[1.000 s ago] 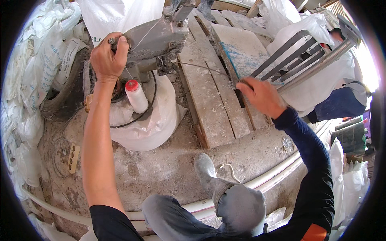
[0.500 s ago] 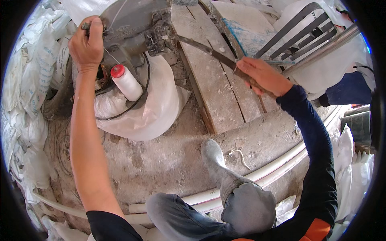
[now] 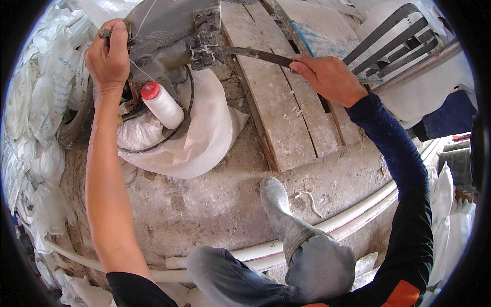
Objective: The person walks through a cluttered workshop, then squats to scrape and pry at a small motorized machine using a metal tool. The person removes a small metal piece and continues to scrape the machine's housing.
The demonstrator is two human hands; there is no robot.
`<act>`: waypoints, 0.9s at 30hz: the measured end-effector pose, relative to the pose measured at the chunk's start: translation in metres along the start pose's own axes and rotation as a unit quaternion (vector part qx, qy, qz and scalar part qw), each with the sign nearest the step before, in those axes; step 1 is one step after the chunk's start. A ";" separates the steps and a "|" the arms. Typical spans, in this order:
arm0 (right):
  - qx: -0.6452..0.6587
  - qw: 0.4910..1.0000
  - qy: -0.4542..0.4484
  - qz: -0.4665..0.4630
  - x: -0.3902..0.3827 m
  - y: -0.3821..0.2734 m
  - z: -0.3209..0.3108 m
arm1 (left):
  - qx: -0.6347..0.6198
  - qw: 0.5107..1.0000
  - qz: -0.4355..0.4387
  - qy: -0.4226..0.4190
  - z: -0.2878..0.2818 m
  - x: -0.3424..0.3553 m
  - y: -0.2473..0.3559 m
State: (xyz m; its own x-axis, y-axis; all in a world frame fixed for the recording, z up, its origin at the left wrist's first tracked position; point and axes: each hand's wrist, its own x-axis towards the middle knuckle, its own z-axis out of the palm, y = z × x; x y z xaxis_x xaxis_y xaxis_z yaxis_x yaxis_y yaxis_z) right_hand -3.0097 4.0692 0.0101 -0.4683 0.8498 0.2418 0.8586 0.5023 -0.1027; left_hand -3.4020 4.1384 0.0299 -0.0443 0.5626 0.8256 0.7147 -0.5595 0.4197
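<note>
At the upper left my left hand (image 3: 108,61) is closed around a dark knob (image 3: 105,34) at the side of a dusty grey machine (image 3: 163,30). My right hand (image 3: 330,77) grips a long, flat, dark blade (image 3: 255,53), like a long knife; its handle is hidden in my fist. The blade's far end reaches the dirty metal block (image 3: 203,51) on the machine, where pale thread strands show. Whether it touches them I cannot tell. Below the machine, a white thread cone (image 3: 166,108) with a red top leans beside a black cable (image 3: 191,97) on a white sack (image 3: 204,138).
A wooden pallet (image 3: 286,112) lies right of the machine. White sacks (image 3: 46,112) pile up at the left. Black metal slats (image 3: 394,43) stand at the upper right. White pipes (image 3: 358,210) cross the floor behind my boot (image 3: 274,197).
My right hand has moved up and slightly right, bringing the blade closer to level, its end now at the metal block. My left hand stays on the knob.
</note>
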 end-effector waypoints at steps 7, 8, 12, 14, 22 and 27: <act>0.033 0.997 0.068 0.034 -0.050 0.006 -0.013 | -0.017 0.997 0.047 0.059 0.005 -0.001 0.004; 0.021 0.997 0.071 0.036 -0.049 0.006 -0.011 | -0.020 0.997 0.043 0.054 0.004 -0.002 0.003; 0.004 0.996 0.086 0.034 -0.038 0.006 -0.002 | 0.013 1.000 0.018 0.011 0.001 -0.001 0.003; 0.005 0.995 0.102 0.009 -0.032 0.007 0.004 | -0.003 1.000 0.001 0.003 0.001 0.000 0.004; -0.060 0.998 0.016 -0.019 -0.055 0.007 -0.001 | -0.011 0.999 0.021 0.033 0.003 -0.001 0.008; 0.020 0.996 0.068 0.050 -0.081 0.008 0.024 | -0.057 0.998 -0.011 0.010 0.000 -0.001 0.004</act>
State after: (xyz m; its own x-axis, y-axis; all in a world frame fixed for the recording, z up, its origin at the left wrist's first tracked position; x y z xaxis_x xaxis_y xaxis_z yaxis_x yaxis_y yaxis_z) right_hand -2.9698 4.0086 -0.0339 -0.3459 0.8678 0.3569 0.8893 0.4245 -0.1703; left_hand -3.3996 4.1355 0.0310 -0.0732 0.5636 0.8228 0.6289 -0.6142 0.4767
